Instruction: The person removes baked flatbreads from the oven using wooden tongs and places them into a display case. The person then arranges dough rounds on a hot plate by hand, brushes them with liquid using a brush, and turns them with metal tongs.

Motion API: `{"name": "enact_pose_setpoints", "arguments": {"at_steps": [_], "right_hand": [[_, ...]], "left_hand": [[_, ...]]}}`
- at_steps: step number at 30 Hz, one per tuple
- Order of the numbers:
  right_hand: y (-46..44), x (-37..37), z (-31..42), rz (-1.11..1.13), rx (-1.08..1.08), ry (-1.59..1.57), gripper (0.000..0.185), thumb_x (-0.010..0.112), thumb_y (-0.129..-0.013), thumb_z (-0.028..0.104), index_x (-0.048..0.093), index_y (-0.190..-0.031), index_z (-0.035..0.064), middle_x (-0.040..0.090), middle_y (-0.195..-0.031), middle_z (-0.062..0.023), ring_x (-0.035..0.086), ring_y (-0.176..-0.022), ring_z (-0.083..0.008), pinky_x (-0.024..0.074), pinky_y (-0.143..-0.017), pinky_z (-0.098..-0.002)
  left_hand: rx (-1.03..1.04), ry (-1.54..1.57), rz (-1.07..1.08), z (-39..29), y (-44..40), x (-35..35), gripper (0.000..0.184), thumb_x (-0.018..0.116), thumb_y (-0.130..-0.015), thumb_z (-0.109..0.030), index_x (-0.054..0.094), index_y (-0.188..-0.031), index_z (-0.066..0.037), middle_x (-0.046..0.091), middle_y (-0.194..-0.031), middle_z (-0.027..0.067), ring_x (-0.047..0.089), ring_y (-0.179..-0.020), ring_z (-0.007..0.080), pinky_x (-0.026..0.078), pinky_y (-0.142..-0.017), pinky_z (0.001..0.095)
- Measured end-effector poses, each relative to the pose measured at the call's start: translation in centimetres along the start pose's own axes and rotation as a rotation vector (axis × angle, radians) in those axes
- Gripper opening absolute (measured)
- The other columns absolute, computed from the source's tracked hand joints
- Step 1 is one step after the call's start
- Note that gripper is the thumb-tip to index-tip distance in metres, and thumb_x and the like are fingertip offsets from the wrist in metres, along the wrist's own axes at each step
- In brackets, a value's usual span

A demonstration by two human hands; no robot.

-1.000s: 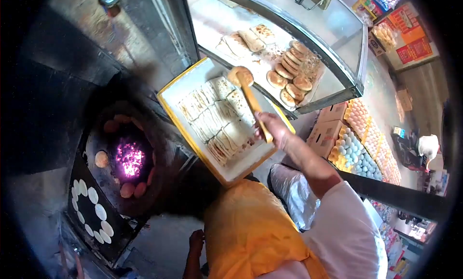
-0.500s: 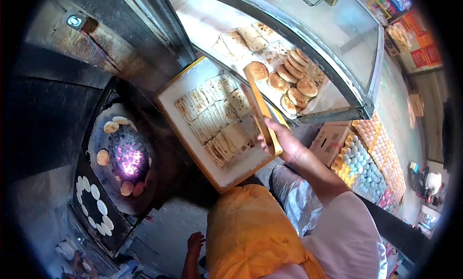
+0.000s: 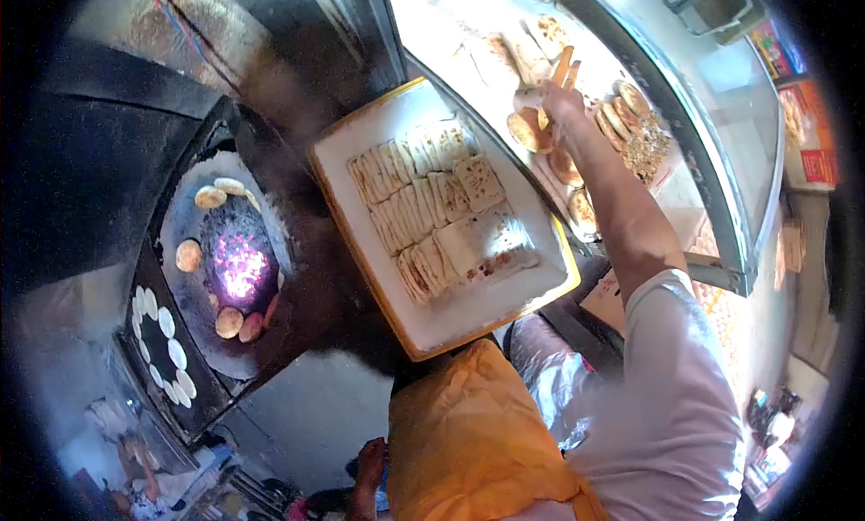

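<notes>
My right hand [image 3: 563,111] is closed around light wooden tongs [image 3: 564,68] and reaches into the glass display case. Beneath and beside it lie round browned flatbreads [image 3: 564,168]; whether the tongs grip one is hidden by the hand. Folded flat breads [image 3: 514,57] lie farther back in the case. In front of me stands a white tray with a yellow rim [image 3: 405,318], holding rows of folded flatbreads [image 3: 410,219]. My left hand [image 3: 370,462] hangs low beside the orange apron [image 3: 478,422], small and dim, its fingers not clear.
At left, a round oven [image 3: 194,318] holds glowing coals [image 3: 241,269], with flatbreads on its inner wall. Pale dough rounds [image 3: 177,354] sit on a dark ledge beside it. The case's glass front and frame [image 3: 721,242] curve along the right. A person [image 3: 153,485] shows at lower left.
My right hand has moved with the tongs from above the tray's right side up into the display case. The view has shifted somewhat; the tray's contents look the same.
</notes>
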State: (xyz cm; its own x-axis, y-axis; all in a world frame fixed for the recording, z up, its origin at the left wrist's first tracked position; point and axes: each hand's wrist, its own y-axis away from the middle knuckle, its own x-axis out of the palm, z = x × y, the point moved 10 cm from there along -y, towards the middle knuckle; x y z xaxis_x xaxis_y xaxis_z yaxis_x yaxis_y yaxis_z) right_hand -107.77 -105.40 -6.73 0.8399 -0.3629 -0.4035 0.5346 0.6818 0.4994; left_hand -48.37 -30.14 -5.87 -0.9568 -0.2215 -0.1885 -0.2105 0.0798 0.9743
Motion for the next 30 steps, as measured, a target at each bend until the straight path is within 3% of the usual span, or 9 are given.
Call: {"name": "enact_pose_setpoints", "arguments": {"at_steps": [3, 6, 7, 9, 11, 16, 23, 26, 30], "right_hand": [[7.1, 2.3, 4.4, 0.010, -0.030, 0.114, 0.070, 0.067, -0.087, 0.033, 0.038, -0.137, -0.0069, 0.060, -0.120, -0.0259, 0.065, -0.095, -0.0346, 0.0533, -0.075, -0.0452], [1.9, 5.9, 3.6, 0.088, -0.268, 0.238, 0.065, 0.063, -0.088, 0.034, 0.041, -0.132, -0.0083, 0.062, -0.114, -0.0237, 0.065, -0.092, -0.0317, 0.0543, -0.071, -0.0425], [3.3, 6.2, 5.1, 0.131, -0.314, 0.256, 0.064, 0.063, -0.089, 0.034, 0.041, -0.132, -0.0081, 0.062, -0.113, -0.0231, 0.065, -0.092, -0.0310, 0.0544, -0.071, -0.0423], [6.5, 5.4, 5.1, 0.185, -0.097, 0.149, 0.050, 0.057, -0.092, 0.031, 0.045, -0.126, -0.0038, 0.063, -0.098, -0.0168, 0.065, -0.079, -0.0263, 0.0541, -0.063, -0.0418], [9.3, 7.4, 2.4, 0.230, 0.030, -0.434, 0.031, 0.048, -0.098, 0.033, 0.049, -0.109, 0.0044, 0.055, -0.076, -0.0092, 0.057, -0.057, -0.0234, 0.0505, -0.050, -0.0381], [23.9, 9.0, 2.1, 0.434, 0.283, -0.598, 0.035, 0.050, -0.099, 0.039, 0.044, -0.113, 0.0081, 0.053, -0.076, -0.0095, 0.056, -0.057, -0.0228, 0.0488, -0.048, -0.0363], [27.8, 12.7, 3.9, 0.645, 0.282, -0.518, 0.042, 0.052, -0.098, 0.047, 0.045, -0.111, 0.0080, 0.055, -0.081, -0.0046, 0.058, -0.063, -0.0152, 0.0487, -0.049, -0.0286], [36.1, 14.9, 4.2, 0.946, -0.029, -0.209, 0.041, 0.061, -0.093, 0.038, 0.053, -0.116, 0.0047, 0.062, -0.097, -0.0055, 0.063, -0.068, -0.0147, 0.0510, -0.057, -0.0292], [46.6, 21.0, 6.3, 1.241, -0.329, -0.042, 0.052, 0.070, -0.088, 0.022, 0.053, -0.130, -0.0015, 0.064, -0.106, -0.0048, 0.062, -0.086, -0.0136, 0.0528, -0.077, -0.0292]], "left_hand": [[0.114, 0.044, 0.252, 2.3, -2.1, 0.8, 0.040, 0.059, -0.098, -0.036, 0.058, -0.122, -0.005, 0.065, -0.105, 0.0061, 0.061, -0.091, 0.0166, 0.050, -0.075, 0.0323], [0.274, -0.358, 0.019, -1.0, 0.1, 1.2, 0.040, 0.059, -0.098, -0.036, 0.058, -0.122, -0.003, 0.064, -0.104, 0.0057, 0.060, -0.091, 0.0164, 0.050, -0.076, 0.0324], [0.254, -0.216, 0.010, -0.6, -0.6, 0.8, 0.040, 0.059, -0.097, -0.035, 0.058, -0.122, -0.003, 0.064, -0.103, 0.0061, 0.061, -0.090, 0.0165, 0.050, -0.076, 0.0327], [0.237, -0.071, 0.005, -0.6, -1.1, 0.4, 0.041, 0.060, -0.097, -0.035, 0.058, -0.122, -0.003, 0.065, -0.103, 0.0065, 0.061, -0.089, 0.0166, 0.050, -0.075, 0.0329], [0.135, 0.043, -0.009, -0.9, -1.4, 0.5, 0.039, 0.059, -0.097, -0.034, 0.058, -0.122, -0.004, 0.065, -0.105, 0.0083, 0.063, -0.089, 0.0175, 0.051, -0.075, 0.0340], [0.169, -0.008, 0.000, -3.6, -1.0, 1.1, 0.038, 0.058, -0.097, -0.034, 0.061, -0.118, -0.003, 0.066, -0.103, 0.0089, 0.064, -0.087, 0.0190, 0.052, -0.074, 0.0345], [0.218, 0.271, -0.004, -2.7, -1.4, -1.2, 0.025, 0.054, -0.097, -0.027, 0.064, -0.102, -0.005, 0.066, -0.095, 0.0084, 0.065, -0.085, 0.0208, 0.050, -0.071, 0.0362], [0.593, -0.371, -0.060, 5.6, -8.6, -4.5, 0.031, 0.049, -0.096, -0.031, 0.064, -0.093, -0.004, 0.065, -0.090, 0.0122, 0.064, -0.083, 0.0276, 0.049, -0.073, 0.0407], [0.545, -0.847, -0.024, 5.5, -8.4, -4.4, 0.038, 0.044, -0.097, -0.037, 0.062, -0.090, -0.004, 0.063, -0.088, 0.0159, 0.061, -0.084, 0.0347, 0.047, -0.078, 0.0442]]}}
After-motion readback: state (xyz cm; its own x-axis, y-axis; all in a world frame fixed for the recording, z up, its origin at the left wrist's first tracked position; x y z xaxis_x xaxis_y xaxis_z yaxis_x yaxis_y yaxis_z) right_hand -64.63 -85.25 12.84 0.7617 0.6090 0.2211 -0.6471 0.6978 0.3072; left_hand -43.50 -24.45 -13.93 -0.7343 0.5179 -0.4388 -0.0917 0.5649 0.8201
